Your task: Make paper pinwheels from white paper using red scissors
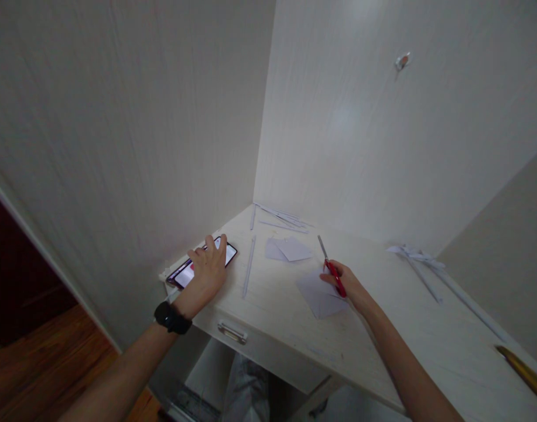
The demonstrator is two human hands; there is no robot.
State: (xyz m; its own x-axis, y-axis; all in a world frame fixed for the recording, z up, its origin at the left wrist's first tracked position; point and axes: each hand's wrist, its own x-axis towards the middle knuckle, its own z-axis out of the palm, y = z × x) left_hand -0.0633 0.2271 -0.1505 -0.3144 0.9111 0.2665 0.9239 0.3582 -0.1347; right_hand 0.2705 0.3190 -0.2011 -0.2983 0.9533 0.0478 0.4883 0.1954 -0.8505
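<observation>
My left hand [209, 271] lies flat, fingers stretched out, on a phone [228, 254] with a lit screen at the desk's left edge; a black watch sits on that wrist. My right hand [347, 283] is closed round the red handles of a pair of scissors [331, 266], whose blades point away from me. Under that hand lies a sheet of white paper [318, 296]. Two smaller paper pieces [288, 249] rest a little farther back.
Thin paper strips lie on the white desk [286, 328]: one [249, 266] beside the phone, several [279, 218] in the back corner, more [420, 264] at the right. A drawer handle [232, 332] faces me. A yellow object [525, 370] lies far right. Walls enclose the desk.
</observation>
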